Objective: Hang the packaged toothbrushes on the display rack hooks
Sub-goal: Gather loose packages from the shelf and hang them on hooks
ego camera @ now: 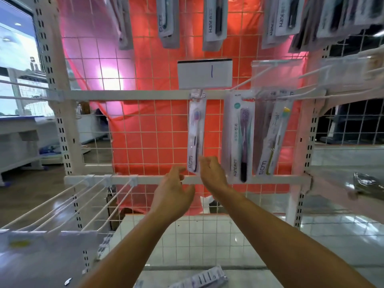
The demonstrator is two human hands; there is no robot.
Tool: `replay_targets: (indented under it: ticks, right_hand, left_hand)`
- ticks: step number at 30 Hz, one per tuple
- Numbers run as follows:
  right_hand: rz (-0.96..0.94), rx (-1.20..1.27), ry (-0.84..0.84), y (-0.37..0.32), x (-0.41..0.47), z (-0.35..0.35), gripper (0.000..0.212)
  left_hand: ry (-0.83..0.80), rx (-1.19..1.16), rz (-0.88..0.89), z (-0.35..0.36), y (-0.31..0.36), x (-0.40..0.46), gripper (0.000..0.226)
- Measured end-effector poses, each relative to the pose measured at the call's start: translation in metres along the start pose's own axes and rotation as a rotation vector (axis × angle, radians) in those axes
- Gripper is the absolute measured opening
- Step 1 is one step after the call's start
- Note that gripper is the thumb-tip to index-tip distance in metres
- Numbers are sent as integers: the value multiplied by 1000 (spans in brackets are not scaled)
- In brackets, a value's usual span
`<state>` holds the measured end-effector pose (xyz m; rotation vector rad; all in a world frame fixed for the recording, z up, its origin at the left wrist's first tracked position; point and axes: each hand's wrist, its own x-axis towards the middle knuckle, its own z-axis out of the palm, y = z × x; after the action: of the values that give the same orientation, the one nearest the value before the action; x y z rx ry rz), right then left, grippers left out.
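Against the white wire grid of the display rack (145, 129), backed by a red sheet, a slim packaged toothbrush (196, 134) hangs from a hook on the middle crossbar (128, 95), just under a white card (204, 74) marked with a single blue stroke. Both bare arms reach up toward its lower end. The left hand (173, 191) has its grip loose, fingers slightly bent and apart, with nothing in it; its fingertips lie near the pack's bottom corner without clearly touching. The right hand (212, 171) is likewise relaxed and empty, its fingertips just beside the pack's lower right edge; whether they touch cannot be told. To the right on the same bar hang a wider pack with a purple brush (241, 138) and, overlapping beside it, a tilted pack with a green-handled brush (272, 140). More packs (214, 19) hang from the row above. Bare white hooks (87, 196) jut out from the lower crossbar at the left. Another pack (199, 278) lies flat at the bottom edge of view.
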<state>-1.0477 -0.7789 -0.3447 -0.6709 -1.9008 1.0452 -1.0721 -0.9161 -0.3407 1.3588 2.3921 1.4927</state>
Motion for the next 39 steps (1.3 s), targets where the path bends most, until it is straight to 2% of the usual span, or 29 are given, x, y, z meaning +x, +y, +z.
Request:
replay_targets:
  ticks: [5, 10, 14, 23, 28, 31, 36, 39]
  right_hand:
    - [32, -56, -114, 25, -42, -6, 35]
    - [126, -201, -252, 39, -84, -19, 21]
    - [172, -251, -308, 62, -119, -29, 9]
    - [361, -442, -330, 183, -164, -41, 14]
    - [391, -505, -407, 261, -174, -22, 18]
    - [422, -570, -469, 308, -178, -5, 28]
    - [398, -712, -582, 365, -178, 25, 42]
    - [318, -794, -642, 387, -174, 39, 39]
  left_hand:
    - [-68, 19, -22, -7, -14, -15, 38]
    - [-136, 69, -8, -7, -33, -35, 28]
    - [-193, 104, -70, 8, -68, -49, 28]
    - [-380, 219, -230, 119, -166, -67, 30]
    - [-442, 338, -288, 171, -221, -83, 33]
    - [-459, 378, -294, 197, -255, -90, 36]
    - [-466, 410, -308, 240, -303, -92, 47]
    - [-476, 480, -306, 263, -330, -94, 54]
